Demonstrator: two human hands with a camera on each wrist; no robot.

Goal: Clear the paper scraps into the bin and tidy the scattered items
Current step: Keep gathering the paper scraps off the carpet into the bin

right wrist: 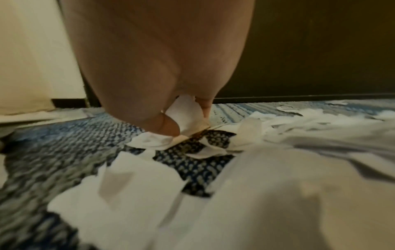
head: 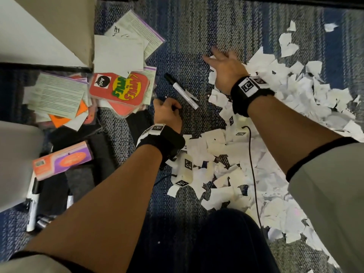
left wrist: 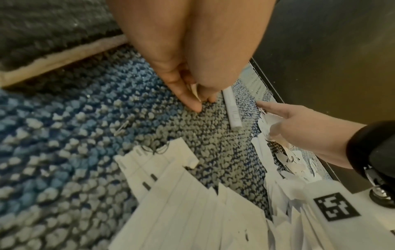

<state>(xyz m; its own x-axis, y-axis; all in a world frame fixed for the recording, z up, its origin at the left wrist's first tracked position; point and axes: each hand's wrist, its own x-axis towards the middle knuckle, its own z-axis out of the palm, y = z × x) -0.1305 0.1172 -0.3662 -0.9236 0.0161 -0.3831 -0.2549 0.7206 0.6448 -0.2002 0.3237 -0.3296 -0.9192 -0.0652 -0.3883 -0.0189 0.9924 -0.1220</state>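
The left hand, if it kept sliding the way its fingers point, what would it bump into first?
Probably the marker. The left hand pinches a small paper scrap low over the carpet, and the marker lies just ahead of its fingertips, slightly to the right. Depth is uncertain.

A blue and grey woven carpet (head: 193, 26) covers the floor. A pale slanted panel (head: 39, 30) rises at the upper left, with a dark strip along its foot. A dark wall (right wrist: 320, 50) runs along the carpet's far edge. A thin black cable (head: 254, 174) trails over the floor, and a dark trouser leg (head: 206, 243) fills the bottom centre.
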